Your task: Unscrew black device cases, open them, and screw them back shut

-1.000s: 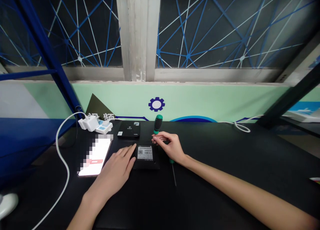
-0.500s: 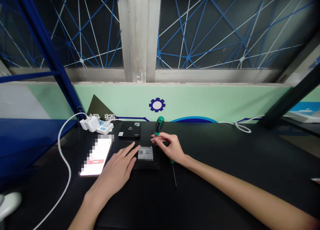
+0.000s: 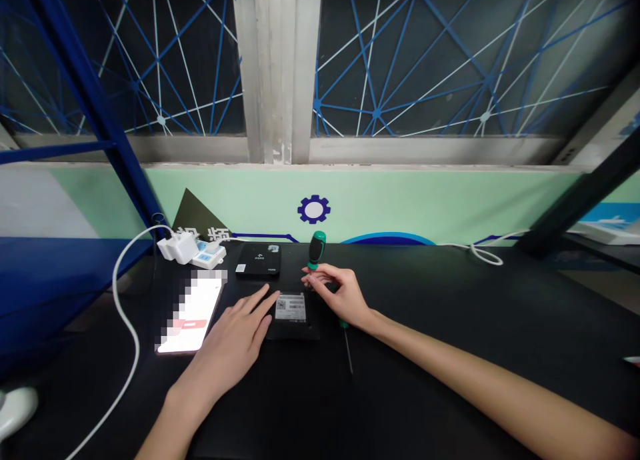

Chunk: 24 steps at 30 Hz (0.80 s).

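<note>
A flat black box with a white label (image 3: 291, 308) lies on the dark table between my hands. My left hand (image 3: 239, 333) is stretched flat, fingers apart, with its fingertips resting at the box's left edge. Fingers of my right hand (image 3: 341, 293) pinch a green-and-black screwdriver (image 3: 317, 248) below its handle, which stands nearly upright at the box's far right corner. The tip of that tool is hidden behind the fingers. Under my right wrist lies a second screwdriver (image 3: 349, 353), its shaft pointing toward me and its handle mostly covered.
Behind the labelled box sits another black box (image 3: 259, 260). A lit phone (image 3: 193, 313) lies to the left, below a white power strip (image 3: 207, 255) with plugs. A white cable (image 3: 131, 333) curves down the left side, near a white rounded object (image 3: 19, 410).
The screwdriver's handle has tipped slightly left and its grip has turned a little. Both hands keep almost the same places.
</note>
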{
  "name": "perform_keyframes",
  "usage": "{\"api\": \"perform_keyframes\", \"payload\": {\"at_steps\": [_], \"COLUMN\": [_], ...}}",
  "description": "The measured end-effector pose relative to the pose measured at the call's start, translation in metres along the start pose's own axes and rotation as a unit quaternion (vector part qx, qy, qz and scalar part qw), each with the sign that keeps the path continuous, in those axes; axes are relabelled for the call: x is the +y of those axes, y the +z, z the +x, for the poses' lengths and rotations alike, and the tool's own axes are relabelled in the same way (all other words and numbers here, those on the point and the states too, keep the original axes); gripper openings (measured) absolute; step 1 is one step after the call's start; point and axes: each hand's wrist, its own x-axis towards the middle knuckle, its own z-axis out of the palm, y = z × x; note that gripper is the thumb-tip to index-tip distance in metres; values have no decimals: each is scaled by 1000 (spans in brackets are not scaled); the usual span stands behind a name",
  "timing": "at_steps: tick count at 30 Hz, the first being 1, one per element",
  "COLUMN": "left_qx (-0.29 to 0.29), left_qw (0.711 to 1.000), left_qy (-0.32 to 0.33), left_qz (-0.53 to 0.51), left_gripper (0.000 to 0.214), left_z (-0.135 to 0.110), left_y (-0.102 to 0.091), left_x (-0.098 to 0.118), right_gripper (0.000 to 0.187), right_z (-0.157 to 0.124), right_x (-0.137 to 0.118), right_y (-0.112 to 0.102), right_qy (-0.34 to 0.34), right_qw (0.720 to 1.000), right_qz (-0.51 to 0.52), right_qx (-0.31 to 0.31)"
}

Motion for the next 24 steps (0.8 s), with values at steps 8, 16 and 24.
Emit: {"api": "perform_keyframes", "payload": {"at_steps": [8,16,24], "left_qx": [-1,-18,12], "left_qw": [1000,1000,1000], "left_qy": [3,-7,16], "left_qz": [0,-3,-9], "left_gripper": [50,48,47], "left_z": [-2,-1,-2], "left_y": [2,-2,1], "left_x": [-2,2,-2], "right_gripper": [19,20,24], "right_z": [1,2,2], "right_x": [0,1,0], "right_y": [0,1,2], "right_qy": [0,12,16], "right_qw": [1000,1000,999], "right_qz": [7,3,14], "right_qx": [-1,17,36]}}
